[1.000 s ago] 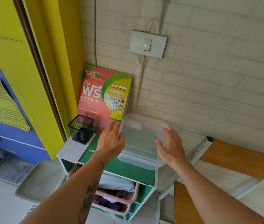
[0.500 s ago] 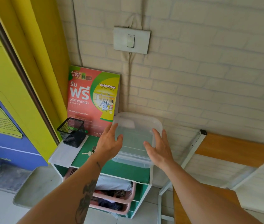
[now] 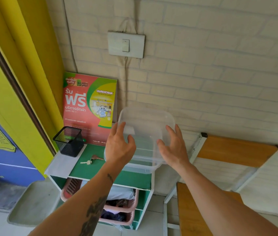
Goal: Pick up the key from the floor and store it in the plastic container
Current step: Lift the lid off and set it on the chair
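A clear plastic container with its lid on stands on the green top of a small shelf unit against the brick wall. My left hand is at its left side and my right hand at its right front. Both have fingers spread and thumbs over the lid, and neither shows a firm grip. A key on a small bunch lies on the green top just left of my left wrist, apart from the container.
A black mesh pen cup stands at the shelf's back left, with a red and green laundry poster leaning on the wall behind. Pink baskets fill the shelves below. A wooden folding desk is on the right and a grey tray lower left.
The view has pulled back and shifted, so the key on the shelf top now shows. Both hands stay at the container, and the right hand has shifted slightly along its front right edge.
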Tool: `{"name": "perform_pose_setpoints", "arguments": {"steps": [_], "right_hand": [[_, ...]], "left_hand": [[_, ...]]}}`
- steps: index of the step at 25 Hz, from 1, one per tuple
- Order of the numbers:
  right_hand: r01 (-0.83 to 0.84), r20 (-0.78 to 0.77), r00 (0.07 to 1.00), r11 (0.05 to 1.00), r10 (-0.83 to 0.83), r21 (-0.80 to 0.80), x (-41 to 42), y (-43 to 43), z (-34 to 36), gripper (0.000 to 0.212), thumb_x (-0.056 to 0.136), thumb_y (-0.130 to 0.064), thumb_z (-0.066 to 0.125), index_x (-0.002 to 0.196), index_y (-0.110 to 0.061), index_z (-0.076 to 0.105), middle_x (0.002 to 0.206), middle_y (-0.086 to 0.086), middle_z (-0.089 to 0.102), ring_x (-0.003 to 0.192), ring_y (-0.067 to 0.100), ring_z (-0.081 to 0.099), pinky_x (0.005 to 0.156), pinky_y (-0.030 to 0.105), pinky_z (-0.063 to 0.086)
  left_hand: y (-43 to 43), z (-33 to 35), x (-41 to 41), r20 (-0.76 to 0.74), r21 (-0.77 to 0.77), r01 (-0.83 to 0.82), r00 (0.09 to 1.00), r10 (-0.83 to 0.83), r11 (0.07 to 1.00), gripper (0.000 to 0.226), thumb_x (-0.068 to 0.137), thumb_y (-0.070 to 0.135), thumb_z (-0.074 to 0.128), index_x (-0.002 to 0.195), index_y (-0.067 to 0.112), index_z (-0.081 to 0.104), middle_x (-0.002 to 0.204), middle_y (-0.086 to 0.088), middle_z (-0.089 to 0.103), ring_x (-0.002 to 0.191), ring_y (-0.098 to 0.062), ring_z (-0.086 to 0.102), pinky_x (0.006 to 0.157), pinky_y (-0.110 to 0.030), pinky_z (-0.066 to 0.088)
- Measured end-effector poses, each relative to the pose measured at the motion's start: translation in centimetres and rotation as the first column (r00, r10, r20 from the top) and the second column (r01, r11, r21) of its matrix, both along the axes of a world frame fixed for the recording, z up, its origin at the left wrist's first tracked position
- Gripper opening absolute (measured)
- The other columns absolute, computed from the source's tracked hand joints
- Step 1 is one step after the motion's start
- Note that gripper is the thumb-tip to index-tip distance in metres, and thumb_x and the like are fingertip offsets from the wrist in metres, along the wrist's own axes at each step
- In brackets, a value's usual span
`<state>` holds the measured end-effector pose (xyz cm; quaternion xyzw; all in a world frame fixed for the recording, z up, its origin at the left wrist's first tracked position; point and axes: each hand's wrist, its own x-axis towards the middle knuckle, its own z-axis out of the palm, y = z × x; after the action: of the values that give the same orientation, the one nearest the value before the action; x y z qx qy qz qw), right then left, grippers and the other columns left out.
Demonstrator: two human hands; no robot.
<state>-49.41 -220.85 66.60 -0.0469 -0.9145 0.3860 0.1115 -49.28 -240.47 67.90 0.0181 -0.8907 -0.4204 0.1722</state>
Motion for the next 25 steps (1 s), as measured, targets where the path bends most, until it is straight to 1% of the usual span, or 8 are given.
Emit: {"name": "perform_pose_setpoints", "arguments": {"steps": [4, 6, 9, 12, 14, 20, 22, 25], "right_hand": [[0.065, 0.001, 0.998, 0.998, -0.065, 0.01, 3.1, 4.5, 0.3, 0.067, 0.089, -0.042, 0.054, 0.15, -0.031, 0.028, 0.164, -0.004, 0.003, 0.148, 0.016, 0.006, 0.108, 0.031, 0.013], [0.091, 0.006, 0.996, 0.996, -0.091, 0.001, 4.8, 6.9, 0.0, 0.066, 0.09, -0.041, 0.055, 0.15, -0.03, 0.029, 0.164, -0.004, 0.004, 0.148, 0.015, 0.005, 0.11, 0.033, 0.013], [0.125, 0.025, 0.992, 0.992, -0.125, 0.006, 7.8, 11.0, -0.8, 0.066, 0.09, -0.041, 0.055, 0.15, -0.028, 0.03, 0.164, -0.003, 0.006, 0.148, 0.014, 0.005, 0.112, 0.036, 0.016], [0.123, 0.036, 0.992, 0.991, -0.125, 0.044, 10.7, 15.6, -2.2, 0.07, 0.088, -0.044, 0.051, 0.151, -0.024, 0.028, 0.164, -0.004, 0.002, 0.148, 0.013, 0.005, 0.112, 0.034, 0.016], [0.129, 0.066, 0.989, 0.99, -0.132, 0.059, 12.5, 18.9, -3.3, 0.07, 0.09, -0.044, 0.051, 0.152, -0.023, 0.027, 0.164, -0.006, -0.001, 0.148, 0.014, 0.006, 0.112, 0.034, 0.019], [0.083, 0.214, 0.972, 0.993, -0.099, 0.085, 16.9, 28.1, -7.5, 0.07, 0.092, -0.041, 0.05, 0.153, -0.016, 0.025, 0.164, -0.003, -0.007, 0.149, 0.016, 0.005, 0.117, 0.038, 0.021], [0.063, 0.266, 0.96, 0.995, -0.083, 0.083, 18.0, 30.3, -9.4, 0.07, 0.093, -0.038, 0.05, 0.153, -0.015, 0.024, 0.164, 0.0, -0.007, 0.149, 0.017, 0.003, 0.118, 0.04, 0.018], [0.039, 0.323, 0.943, 0.992, -0.076, 0.12, 18.9, 32.7, -12.8, 0.07, 0.094, -0.038, 0.05, 0.153, -0.013, 0.023, 0.164, 0.001, -0.007, 0.149, 0.016, -0.001, 0.119, 0.037, 0.015]], "left_hand": [[4.8, 0.4, 1.4, 0.035, -0.038, 0.052, 0.998, -0.05, 0.998, 0.057, 0.086, 0.023, 0.053, 0.142, 0.018, 0.042, 0.15, -0.011, 0.04, 0.132, -0.033, 0.037, 0.109, -0.047, 0.034], [7.4, 0.0, 2.6, 0.06, -0.113, 0.088, 0.995, -0.082, 0.99, 0.06, 0.086, 0.026, 0.052, 0.144, 0.018, 0.038, 0.152, -0.013, 0.036, 0.133, -0.035, 0.033, 0.111, -0.048, 0.032], [11.6, -1.2, 4.8, 0.111, -0.197, 0.15, 0.985, -0.13, 0.969, 0.063, 0.088, 0.032, 0.048, 0.147, 0.021, 0.029, 0.155, -0.013, 0.028, 0.135, -0.035, 0.03, 0.11, -0.047, 0.035], [16.4, -2.6, 7.0, 0.152, -0.265, 0.204, 0.974, -0.168, 0.943, 0.064, 0.09, 0.037, 0.041, 0.149, 0.021, 0.022, 0.16, -0.011, 0.015, 0.138, -0.032, 0.026, 0.111, -0.046, 0.034], [19.9, -3.7, 8.6, 0.181, -0.305, 0.222, 0.968, -0.173, 0.926, 0.064, 0.09, 0.038, 0.039, 0.149, 0.02, 0.02, 0.161, -0.01, 0.012, 0.14, -0.031, 0.025, 0.112, -0.044, 0.032], [29.2, -8.2, 13.1, 0.382, -0.306, 0.298, 0.908, -0.17, 0.904, 0.062, 0.092, 0.03, 0.035, 0.149, 0.016, 0.016, 0.161, -0.011, 0.01, 0.141, -0.033, 0.027, 0.112, -0.046, 0.034], [31.5, -10.1, 14.1, 0.452, -0.303, 0.325, 0.876, -0.165, 0.896, 0.061, 0.092, 0.028, 0.035, 0.149, 0.015, 0.017, 0.161, -0.011, 0.01, 0.14, -0.035, 0.029, 0.111, -0.047, 0.036], [33.9, -13.3, 14.8, 0.537, -0.291, 0.364, 0.828, -0.164, 0.885, 0.06, 0.093, 0.026, 0.037, 0.148, 0.015, 0.017, 0.162, -0.011, 0.009, 0.141, -0.035, 0.028, 0.111, -0.047, 0.037]]}}
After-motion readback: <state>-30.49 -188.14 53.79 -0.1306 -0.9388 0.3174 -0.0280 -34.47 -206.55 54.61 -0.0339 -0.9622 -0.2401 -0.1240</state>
